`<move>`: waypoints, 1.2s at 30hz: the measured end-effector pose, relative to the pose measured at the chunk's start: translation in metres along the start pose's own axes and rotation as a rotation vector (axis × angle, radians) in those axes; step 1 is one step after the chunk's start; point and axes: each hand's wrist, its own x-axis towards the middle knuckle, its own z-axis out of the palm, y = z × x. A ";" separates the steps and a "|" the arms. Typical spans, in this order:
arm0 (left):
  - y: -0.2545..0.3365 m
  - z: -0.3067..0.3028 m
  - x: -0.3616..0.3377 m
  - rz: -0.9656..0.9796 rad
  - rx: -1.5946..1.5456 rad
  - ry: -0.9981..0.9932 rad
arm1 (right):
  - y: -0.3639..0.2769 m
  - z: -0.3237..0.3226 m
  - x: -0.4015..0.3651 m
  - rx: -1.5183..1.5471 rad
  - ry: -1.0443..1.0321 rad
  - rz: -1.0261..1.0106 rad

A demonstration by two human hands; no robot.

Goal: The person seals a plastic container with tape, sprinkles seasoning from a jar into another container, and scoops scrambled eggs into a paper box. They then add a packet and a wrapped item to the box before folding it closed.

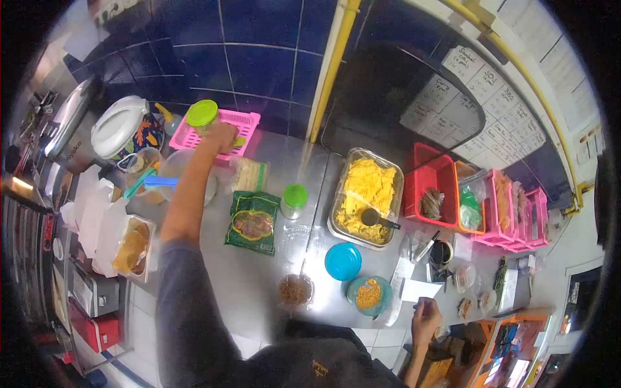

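Note:
My left hand (221, 137) reaches over the pink basket (248, 120) by the wall, fingers curled downward. Right beside it is a jar with a green lid (202, 113), and a small green item (239, 142) shows at the fingertips. What the fingers grip is hidden. My right hand (426, 318) is at the front edge of the steel table, its fingers curled in, close to a white paper (420, 291). Nothing I can name shows in it. Near my left forearm lie a green packet (252, 223) and a second green-lidded jar (294, 200).
A tray of yellow food (365, 187) with a black scoop stands mid-table. In front are a blue lid (343, 261), a tub of crumbs (369, 295) and a clear container of brown food (295, 291). Red basket (427, 155) and other baskets line the right; an open box (134, 242) sits left.

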 end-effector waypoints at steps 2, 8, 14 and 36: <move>0.010 -0.015 -0.013 0.007 0.100 -0.019 | -0.026 0.013 0.005 0.020 -0.023 -0.029; -0.002 0.056 0.030 -0.159 -0.189 0.120 | -0.037 0.005 0.006 -0.086 -0.086 -0.073; -0.012 0.080 0.051 -0.184 -0.068 -0.074 | -0.010 -0.014 -0.018 -0.220 -0.063 0.015; 0.025 -0.056 -0.009 0.250 0.057 0.681 | -0.084 0.022 0.005 -0.086 -0.058 -0.086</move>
